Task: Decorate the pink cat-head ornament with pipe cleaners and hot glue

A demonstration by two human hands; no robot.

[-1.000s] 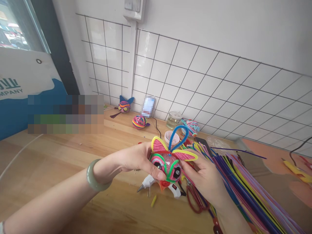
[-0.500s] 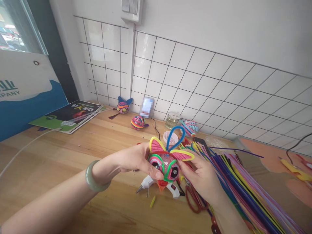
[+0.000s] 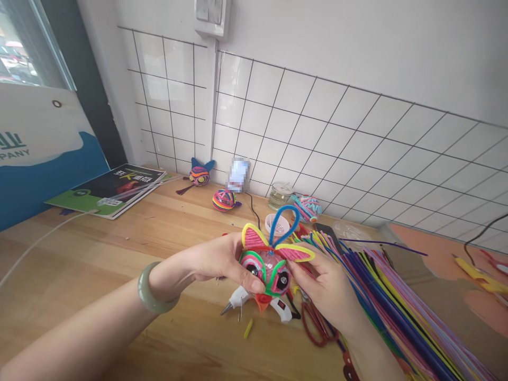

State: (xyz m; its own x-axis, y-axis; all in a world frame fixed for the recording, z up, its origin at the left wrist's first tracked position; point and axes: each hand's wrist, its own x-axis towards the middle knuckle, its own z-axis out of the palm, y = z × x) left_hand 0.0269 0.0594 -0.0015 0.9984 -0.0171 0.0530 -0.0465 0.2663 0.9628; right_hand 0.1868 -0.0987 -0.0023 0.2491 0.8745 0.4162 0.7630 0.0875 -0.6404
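Note:
Between both hands is a pipe-cleaner animal ornament [image 3: 273,264]: a clear round body, green-edged eyes with black centres, pink ears rimmed in yellow, and a blue loop on top. My left hand [image 3: 226,262] grips its left side, the thumb lying across the front below one eye. On the other side my right hand [image 3: 323,275] holds it by the right ear and edge; some of those fingers are hidden behind it. Below, partly covered by the ornament, a white glue gun [image 3: 238,297] lies on the table, with red-handled scissors [image 3: 315,323] beside it.
Bundled coloured pipe cleaners [image 3: 381,296] spread along the right. Toward the wall stand a glass jar [image 3: 280,196], a small pink-white tub [image 3: 277,224], a phone [image 3: 238,174] and finished ornaments [image 3: 224,200]. Magazines [image 3: 111,190] lie at left; a yellow scrap [image 3: 248,328] sits in front.
Almost nothing differs. The whole view has shifted very slightly left; both hands keep the same hold on the ornament.

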